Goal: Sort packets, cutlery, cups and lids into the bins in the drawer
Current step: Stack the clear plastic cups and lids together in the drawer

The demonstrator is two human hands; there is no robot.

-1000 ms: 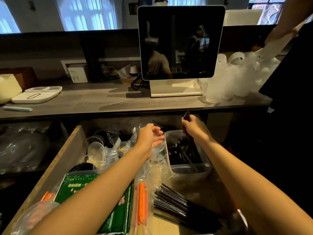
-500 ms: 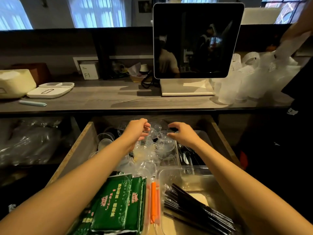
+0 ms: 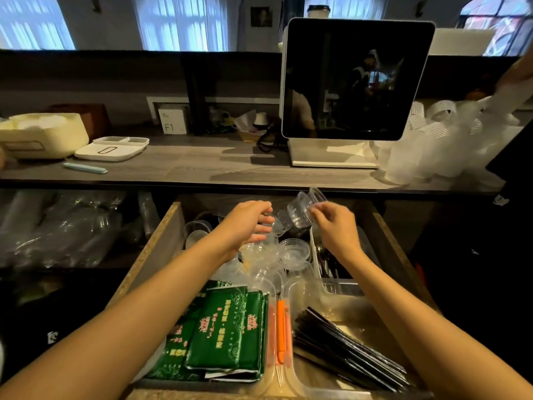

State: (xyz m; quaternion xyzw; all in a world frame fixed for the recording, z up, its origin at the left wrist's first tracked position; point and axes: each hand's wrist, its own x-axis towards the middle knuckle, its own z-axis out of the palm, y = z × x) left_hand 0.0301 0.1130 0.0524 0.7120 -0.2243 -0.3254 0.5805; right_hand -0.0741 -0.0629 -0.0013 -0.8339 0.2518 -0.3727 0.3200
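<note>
Above the open wooden drawer (image 3: 161, 246), my right hand (image 3: 334, 226) pinches a short stack of small clear cups (image 3: 302, 209), tilted up to the right. My left hand (image 3: 245, 223) is beside it, fingers curled on a small clear cup (image 3: 277, 225) at the stack's lower end. Below them lie several loose clear cups and lids (image 3: 291, 252). Green packets (image 3: 227, 336) fill the front left bin, and orange cutlery (image 3: 280, 330) lies next to them. Black wrapped cutlery (image 3: 346, 350) lies in the clear front right bin. A clear bin (image 3: 317, 255) behind it holds dark cutlery.
The counter (image 3: 202, 166) overhangs the drawer's back and carries a monitor (image 3: 354, 79), a white scale (image 3: 109, 148) and frosted cups (image 3: 432, 145). Another person's arm (image 3: 519, 73) reaches over those cups. Bagged plastic ware (image 3: 57, 226) fills the shelf to the left.
My right hand left the cutlery bin, came left to the clear cups and lifted a stack. My left hand stayed on the cups beside it.
</note>
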